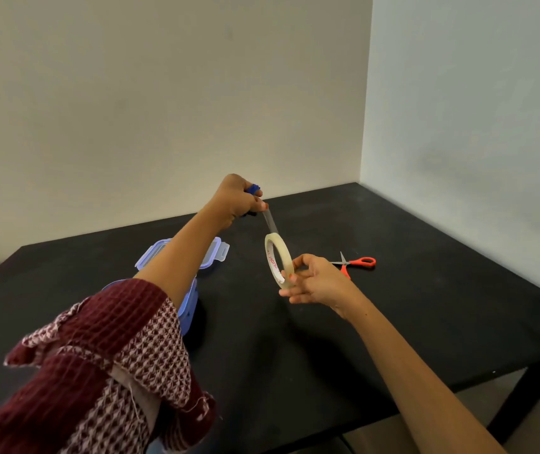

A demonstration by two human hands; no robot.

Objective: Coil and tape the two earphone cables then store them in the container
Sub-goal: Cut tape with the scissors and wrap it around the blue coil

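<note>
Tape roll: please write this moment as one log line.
left hand: grips blue earphone coil, pinches tape end | right hand: holds tape roll | strip: taut, uncut | scissors: on table

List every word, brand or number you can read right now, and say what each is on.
Tape roll, inner core: red print, too blurred and angled to read.
Scissors: no text visible.
Lid: no text visible.
Container: no text visible.
</note>
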